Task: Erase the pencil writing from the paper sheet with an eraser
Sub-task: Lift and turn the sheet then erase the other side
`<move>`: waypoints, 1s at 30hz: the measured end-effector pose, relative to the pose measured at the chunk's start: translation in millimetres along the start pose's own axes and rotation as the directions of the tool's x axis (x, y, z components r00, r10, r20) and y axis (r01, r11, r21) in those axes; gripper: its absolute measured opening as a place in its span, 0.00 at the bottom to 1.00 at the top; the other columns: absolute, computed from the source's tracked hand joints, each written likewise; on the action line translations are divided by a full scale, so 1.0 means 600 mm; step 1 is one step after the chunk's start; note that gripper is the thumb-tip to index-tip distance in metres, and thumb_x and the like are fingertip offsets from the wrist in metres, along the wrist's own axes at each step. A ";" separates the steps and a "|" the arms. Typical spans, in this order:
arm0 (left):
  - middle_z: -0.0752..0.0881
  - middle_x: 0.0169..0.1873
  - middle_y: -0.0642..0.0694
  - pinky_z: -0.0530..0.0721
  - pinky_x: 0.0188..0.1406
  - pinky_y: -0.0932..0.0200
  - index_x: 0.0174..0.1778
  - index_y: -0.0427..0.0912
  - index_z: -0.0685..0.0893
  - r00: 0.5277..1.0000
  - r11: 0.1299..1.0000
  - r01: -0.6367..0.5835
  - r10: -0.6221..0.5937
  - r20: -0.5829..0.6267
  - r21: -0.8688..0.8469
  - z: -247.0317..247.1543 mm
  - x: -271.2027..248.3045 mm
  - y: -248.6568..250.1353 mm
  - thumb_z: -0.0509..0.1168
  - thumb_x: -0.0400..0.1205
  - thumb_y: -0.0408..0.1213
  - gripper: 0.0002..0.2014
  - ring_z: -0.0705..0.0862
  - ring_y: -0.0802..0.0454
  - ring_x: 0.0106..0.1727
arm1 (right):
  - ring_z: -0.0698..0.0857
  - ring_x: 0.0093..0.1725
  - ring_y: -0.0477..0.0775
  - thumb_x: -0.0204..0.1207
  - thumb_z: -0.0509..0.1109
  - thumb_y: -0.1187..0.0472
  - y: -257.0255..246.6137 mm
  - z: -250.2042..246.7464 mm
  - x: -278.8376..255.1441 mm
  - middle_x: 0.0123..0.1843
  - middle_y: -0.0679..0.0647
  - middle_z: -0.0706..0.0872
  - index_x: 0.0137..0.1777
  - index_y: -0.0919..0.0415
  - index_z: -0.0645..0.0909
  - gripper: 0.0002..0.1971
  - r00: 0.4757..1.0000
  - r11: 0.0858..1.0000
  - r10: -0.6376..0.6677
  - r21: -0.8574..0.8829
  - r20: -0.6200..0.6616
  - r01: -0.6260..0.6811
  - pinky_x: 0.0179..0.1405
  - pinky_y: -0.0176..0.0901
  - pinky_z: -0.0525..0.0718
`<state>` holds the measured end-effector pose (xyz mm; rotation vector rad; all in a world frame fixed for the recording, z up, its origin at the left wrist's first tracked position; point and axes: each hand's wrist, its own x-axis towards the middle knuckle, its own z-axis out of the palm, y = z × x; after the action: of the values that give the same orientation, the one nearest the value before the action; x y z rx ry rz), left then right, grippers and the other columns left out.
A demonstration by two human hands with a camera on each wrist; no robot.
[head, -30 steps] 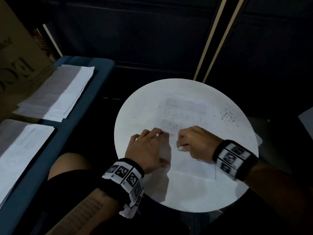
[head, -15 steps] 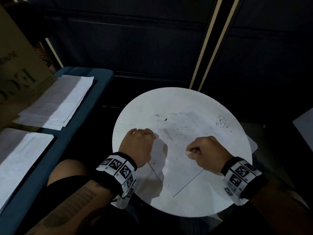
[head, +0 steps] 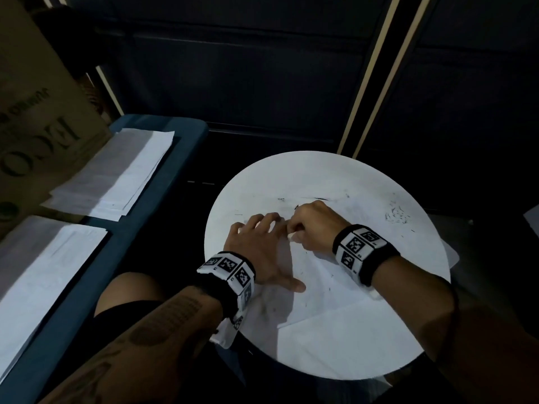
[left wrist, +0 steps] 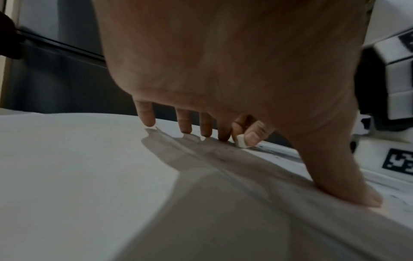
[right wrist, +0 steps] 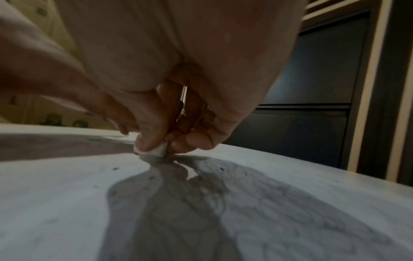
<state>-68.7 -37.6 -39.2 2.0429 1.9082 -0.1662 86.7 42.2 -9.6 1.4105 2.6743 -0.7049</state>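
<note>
- The sheet (head: 326,290) was seen lying flat on the round white desk (head: 344,354), turned at an angle, its near corner pointing toward the person.
- The left hand (head: 256,249) was laid on the sheet with fingers spread and straight; fingertips (left wrist: 148,121) and thumb were pressed to the paper, nothing gripped.
- The right hand (head: 313,227) was held just beside the left fingertips, fingers curled.
- The eraser (right wrist: 156,151), small and white, was pinched between the right thumb and fingers, its lower edge touching the sheet.
- In the left wrist view the eraser (left wrist: 242,141) was seen next to the left index fingertip, on the paper.
- Faint pencil scribbles were seen on the sheet under the right hand's shadow in the right wrist view; the writing could not be read.
- Dark crumbs (head: 396,215) were scattered on the desk to the right of the right hand, and smaller specks lay on the sheet.
- Marker bands were worn on both wrists.
- Two paper stacks (head: 116,173) were seen on a blue bench (head: 163,182) to the left, well apart from the desk.
- A cardboard box (head: 35,112) stood beside the far stack.
</note>
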 end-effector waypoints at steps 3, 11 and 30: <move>0.51 0.88 0.60 0.53 0.87 0.37 0.89 0.67 0.48 1.000 1.000 0.000 0.001 -0.021 0.011 0.006 0.002 -0.003 0.67 0.54 0.89 0.69 0.51 0.48 0.90 | 0.86 0.35 0.53 0.82 0.74 0.62 0.006 0.003 -0.027 0.43 0.55 0.87 0.34 0.56 0.85 0.13 0.998 1.000 -0.007 0.029 0.057 0.005 0.32 0.43 0.85; 0.47 0.88 0.61 0.49 0.87 0.38 0.90 0.67 0.45 1.000 1.000 -0.010 0.010 -0.015 0.008 0.007 0.003 -0.007 0.64 0.54 0.90 0.70 0.47 0.48 0.91 | 0.83 0.32 0.45 0.83 0.75 0.61 0.014 -0.005 -0.068 0.43 0.49 0.84 0.37 0.58 0.87 0.11 0.996 0.994 -0.024 0.106 0.089 0.015 0.24 0.32 0.76; 0.46 0.90 0.60 0.46 0.87 0.34 0.90 0.65 0.43 1.000 0.999 0.004 -0.005 0.014 0.046 0.007 0.006 -0.004 0.63 0.54 0.91 0.70 0.48 0.47 0.91 | 0.83 0.44 0.48 0.84 0.71 0.60 0.039 0.034 -0.076 0.44 0.49 0.80 0.38 0.60 0.85 0.12 0.989 0.996 -0.087 -0.002 0.123 0.088 0.47 0.56 0.87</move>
<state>-70.1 -35.8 -44.7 2.0613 1.9181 -0.2265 128.4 9.6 -25.5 1.2118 2.6542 -0.7616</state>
